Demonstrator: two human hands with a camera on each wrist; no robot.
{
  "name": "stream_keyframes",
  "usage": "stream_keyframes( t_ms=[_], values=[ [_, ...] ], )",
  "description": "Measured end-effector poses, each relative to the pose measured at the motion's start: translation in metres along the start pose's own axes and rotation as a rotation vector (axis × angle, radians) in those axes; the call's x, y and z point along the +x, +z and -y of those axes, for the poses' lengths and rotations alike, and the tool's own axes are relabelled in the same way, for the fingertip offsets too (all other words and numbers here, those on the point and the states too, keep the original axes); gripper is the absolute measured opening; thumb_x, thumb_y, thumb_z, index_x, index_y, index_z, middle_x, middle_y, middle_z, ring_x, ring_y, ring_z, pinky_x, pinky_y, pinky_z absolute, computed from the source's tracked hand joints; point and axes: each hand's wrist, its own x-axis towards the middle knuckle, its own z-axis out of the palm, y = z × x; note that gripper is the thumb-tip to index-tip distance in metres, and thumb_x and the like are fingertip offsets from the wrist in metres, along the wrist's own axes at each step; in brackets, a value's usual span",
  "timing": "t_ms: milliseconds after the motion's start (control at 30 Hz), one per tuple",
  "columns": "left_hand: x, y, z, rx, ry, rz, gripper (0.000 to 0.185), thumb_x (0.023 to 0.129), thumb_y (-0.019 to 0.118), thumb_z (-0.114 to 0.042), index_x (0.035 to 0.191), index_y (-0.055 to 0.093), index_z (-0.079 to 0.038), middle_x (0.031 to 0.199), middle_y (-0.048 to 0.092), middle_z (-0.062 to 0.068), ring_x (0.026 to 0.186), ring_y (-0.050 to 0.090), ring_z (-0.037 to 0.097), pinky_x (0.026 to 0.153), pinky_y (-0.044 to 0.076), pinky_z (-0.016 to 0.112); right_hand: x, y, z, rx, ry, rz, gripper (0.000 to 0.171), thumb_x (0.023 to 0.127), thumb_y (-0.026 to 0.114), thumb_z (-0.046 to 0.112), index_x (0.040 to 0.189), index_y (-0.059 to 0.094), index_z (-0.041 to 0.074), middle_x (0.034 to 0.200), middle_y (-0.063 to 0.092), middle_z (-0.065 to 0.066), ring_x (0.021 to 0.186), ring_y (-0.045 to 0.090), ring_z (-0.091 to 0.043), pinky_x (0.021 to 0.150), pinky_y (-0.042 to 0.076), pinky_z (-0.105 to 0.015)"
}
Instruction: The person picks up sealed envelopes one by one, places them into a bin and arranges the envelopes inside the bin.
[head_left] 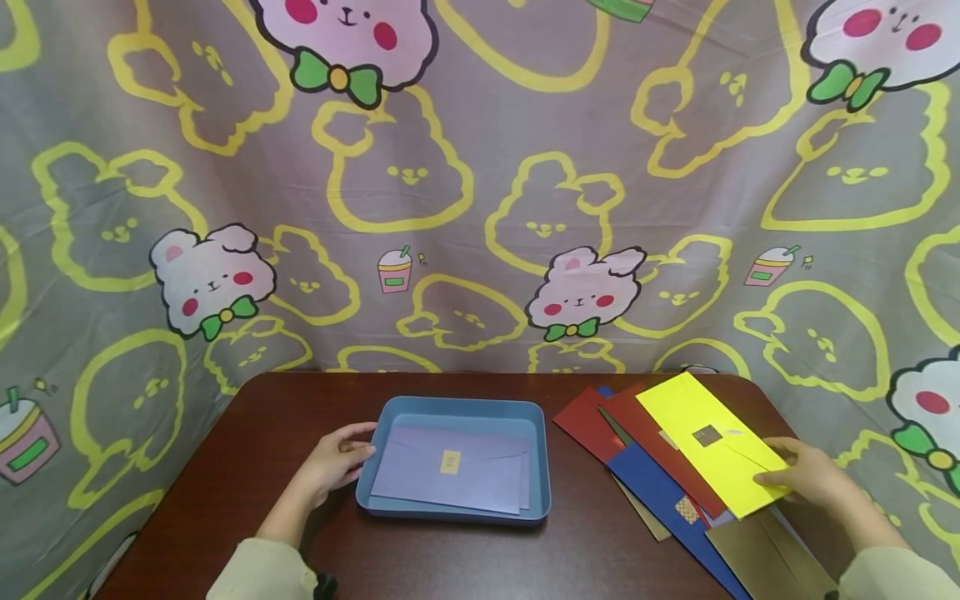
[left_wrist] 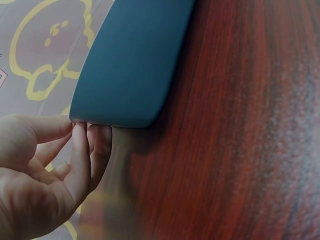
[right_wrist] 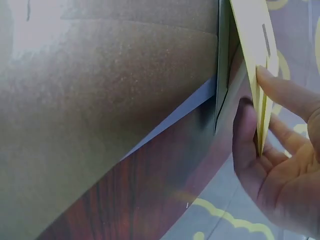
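The right hand [head_left: 806, 477] pinches the near end of the yellow envelope [head_left: 708, 440], which tops a fanned stack at 3 o'clock on the desk [head_left: 585, 554]. It looks light, thin, bendy and slick, best held by an edge. The left hand's fingers [left_wrist: 82, 155] rest straight against the tray [head_left: 457, 409] at 9 o'clock.

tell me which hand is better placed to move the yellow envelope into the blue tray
Right. The right hand already pinches the yellow envelope; the left hand only touches the blue tray rim.
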Motion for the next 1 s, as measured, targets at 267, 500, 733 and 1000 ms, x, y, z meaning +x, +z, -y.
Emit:
stream_keyframes(
  t_ms=[267,500,733,1000],
  values=[
    [0.0,0.0,0.0,-0.002,0.004,0.001,0.042,0.102,0.063,-0.008,0.143,0.054,-0.001,0.116,0.068,0.019,0.094,0.065,0.021,0.078,0.058,0.035,-0.003,-0.003,0.0,0.202,0.01,0.042,0.077,0.095,0.069,0.004,0.145,0.019,-0.025,0.124,0.05,-0.047,0.085,0.067,-0.019,0.075,0.059,-0.033],
    [0.0,0.0,0.001,0.004,-0.001,0.006,0.043,0.103,0.063,-0.008,0.144,0.054,-0.001,0.118,0.067,0.022,0.096,0.065,0.023,0.079,0.058,0.035,-0.001,-0.006,-0.004,0.356,0.026,0.068,0.072,0.1,0.066,0.01,0.141,0.02,-0.029,0.11,0.067,-0.017,0.087,0.067,-0.009,0.08,0.058,-0.03],
    [0.002,0.0,0.003,0.002,-0.008,0.01,0.043,0.103,0.062,-0.008,0.145,0.053,-0.002,0.118,0.067,0.019,0.095,0.064,0.021,0.079,0.058,0.034,-0.005,-0.008,-0.007,0.5,0.027,0.094,0.066,0.104,0.058,0.008,0.144,0.019,-0.027,0.106,0.065,-0.002,0.09,0.069,-0.011,0.084,0.058,-0.034],
    [0.001,0.0,0.002,0.004,-0.001,-0.004,0.042,0.103,0.063,-0.008,0.144,0.055,-0.002,0.118,0.067,0.019,0.096,0.065,0.022,0.08,0.058,0.036,-0.011,-0.008,-0.018,0.845,-0.048,0.113,0.041,0.104,0.054,-0.003,0.104,0.072,0.035,0.103,0.067,0.007,0.09,0.07,-0.01,0.082,0.058,-0.031]
  ],
)
